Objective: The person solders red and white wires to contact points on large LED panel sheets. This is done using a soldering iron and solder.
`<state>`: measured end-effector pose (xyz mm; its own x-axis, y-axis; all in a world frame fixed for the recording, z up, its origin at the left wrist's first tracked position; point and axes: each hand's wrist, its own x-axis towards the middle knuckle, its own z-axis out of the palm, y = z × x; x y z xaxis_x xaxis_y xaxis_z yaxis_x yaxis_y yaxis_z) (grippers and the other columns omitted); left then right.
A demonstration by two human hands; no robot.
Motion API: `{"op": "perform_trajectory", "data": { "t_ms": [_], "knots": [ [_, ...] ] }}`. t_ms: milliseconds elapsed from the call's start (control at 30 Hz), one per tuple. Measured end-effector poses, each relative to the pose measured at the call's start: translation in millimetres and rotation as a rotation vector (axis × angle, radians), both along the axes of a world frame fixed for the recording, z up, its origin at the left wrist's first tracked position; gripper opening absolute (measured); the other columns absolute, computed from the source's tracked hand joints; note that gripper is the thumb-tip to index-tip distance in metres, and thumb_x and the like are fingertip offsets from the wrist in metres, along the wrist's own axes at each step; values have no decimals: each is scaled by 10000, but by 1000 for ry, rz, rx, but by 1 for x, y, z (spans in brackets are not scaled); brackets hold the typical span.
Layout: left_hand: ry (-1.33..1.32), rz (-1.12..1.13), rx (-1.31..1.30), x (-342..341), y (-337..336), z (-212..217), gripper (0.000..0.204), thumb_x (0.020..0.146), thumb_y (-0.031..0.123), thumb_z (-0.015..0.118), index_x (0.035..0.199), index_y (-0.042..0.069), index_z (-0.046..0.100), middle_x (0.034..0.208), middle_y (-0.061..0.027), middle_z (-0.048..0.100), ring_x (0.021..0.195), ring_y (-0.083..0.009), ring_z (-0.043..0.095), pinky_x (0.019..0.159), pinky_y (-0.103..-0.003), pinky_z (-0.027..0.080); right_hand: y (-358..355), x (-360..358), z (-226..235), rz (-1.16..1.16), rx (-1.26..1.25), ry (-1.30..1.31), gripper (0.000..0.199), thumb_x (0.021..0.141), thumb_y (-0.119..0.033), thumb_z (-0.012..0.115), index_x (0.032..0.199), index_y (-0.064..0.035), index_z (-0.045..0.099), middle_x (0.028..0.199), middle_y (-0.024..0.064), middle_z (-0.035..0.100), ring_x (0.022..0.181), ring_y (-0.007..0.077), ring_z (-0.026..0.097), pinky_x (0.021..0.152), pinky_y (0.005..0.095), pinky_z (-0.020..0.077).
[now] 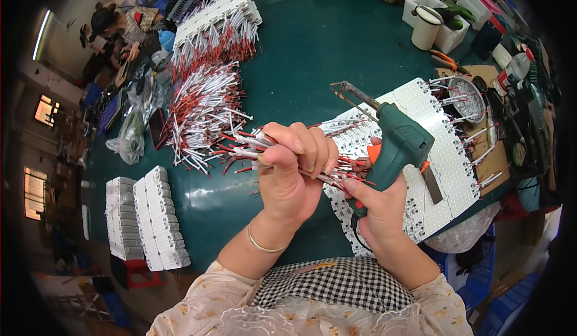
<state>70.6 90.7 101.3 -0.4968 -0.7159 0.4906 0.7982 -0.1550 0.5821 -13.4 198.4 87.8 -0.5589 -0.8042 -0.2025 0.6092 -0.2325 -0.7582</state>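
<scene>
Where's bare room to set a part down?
Largest: far middle of the green table, between the wire pile and white box. Smaller: between the white stacks and left hand. Crowded: right side, boards under the soldering gun.

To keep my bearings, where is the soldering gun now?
In the head view, the soldering gun is right of centre, in the right hand, above the white boards.

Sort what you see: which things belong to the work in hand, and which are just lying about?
Likely part of the work:
red-and-white wires in the left hand
green soldering gun in the right hand
white circuit boards
loose wire pile

Apparently just lying about:
white canister
red-capped clear bottle
plastic bag
</scene>
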Motion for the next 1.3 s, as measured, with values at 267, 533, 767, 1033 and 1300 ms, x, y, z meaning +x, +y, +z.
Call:
{"op": "perform_trajectory", "data": {
  "t_ms": [267,533,767,1033,1300],
  "knots": [
    [-35,8,3,-5,11,-4,371,848,452,561,826,90,482,610,-3,387,547,-132,381,565,-305,379,-1,0,-9,-48,-45,75,736,651,111,745,1271,-23,372,1007,107,565,937,209,617,799,321,547],
    [-70,46,-65,-9,11,-7,358,861,436,556,836,87,477,614,-1,385,551,-128,374,560,-300,368,-1,-6,-8,-35,38,-10,701,656,115,728,1253,-19,384,963,88,566,880,178,615,741,298,548],
    [-112,243,121,4,-13,9,346,847,489,535,817,146,501,591,42,288,527,-85,253,516,-242,275,5,-17,-11,9,110,143,677,642,109,696,1241,-11,406,820,54,557,675,133,574,598,264,520],
    [-724,634,-856,43,-26,24,182,770,94,647,942,36,635,899,-67,646,730,-162,590,628,-272,480,17,-28,-18,-37,251,606,698,584,105,675,1234,17,436,737,30,535,646,100,518,576,235,451],
    [-1296,466,-1398,56,18,-9,281,676,88,615,950,28,608,708,-35,570,809,-220,556,541,-321,502,16,-7,-8,46,153,461,714,612,85,652,1280,10,412,820,65,574,692,111,549,593,202,451]
  ]
}}
